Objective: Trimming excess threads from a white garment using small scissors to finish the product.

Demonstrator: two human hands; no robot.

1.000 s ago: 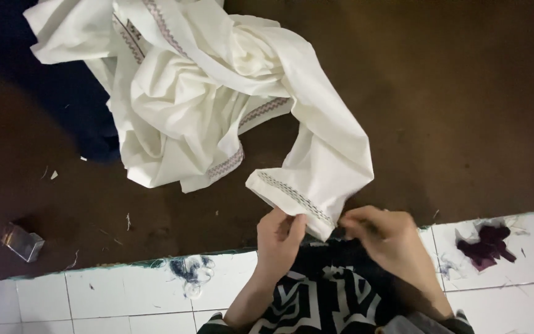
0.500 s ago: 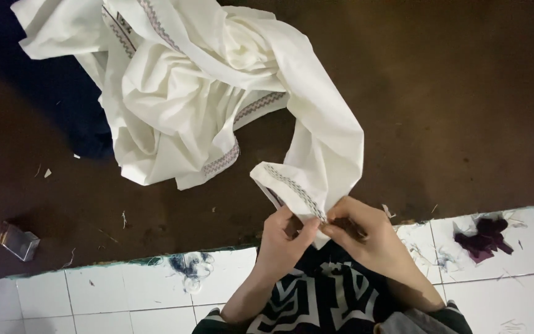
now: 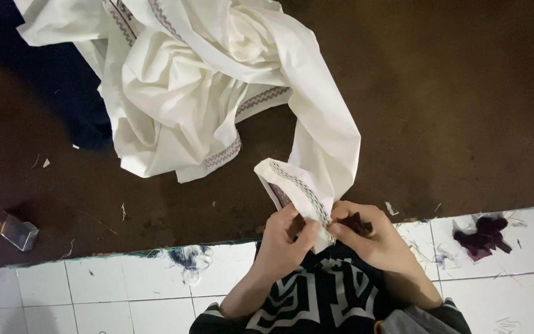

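A crumpled white garment (image 3: 205, 93) with embroidered patterned trim lies on a dark brown carpet (image 3: 452, 111). One sleeve runs down to me. My left hand (image 3: 285, 244) and my right hand (image 3: 369, 238) both pinch the trimmed cuff (image 3: 298, 188) of that sleeve, fingers close together at its edge. A small dark object shows under my right fingers; I cannot tell what it is. My lap in black-and-white patterned cloth (image 3: 322, 297) is below the hands.
White floor tiles (image 3: 94, 291) border the carpet's near edge. Purple fabric scraps (image 3: 483, 235) lie on the tiles at right, bluish thread tufts (image 3: 186, 256) at left. A small clear box (image 3: 16, 230) sits on the carpet at left. Dark blue cloth (image 3: 75, 93) lies beneath the garment.
The hands have come closer together on the cuff, and the cuff edge has turned upward. The garment's bulk has shifted slightly left and up in view.
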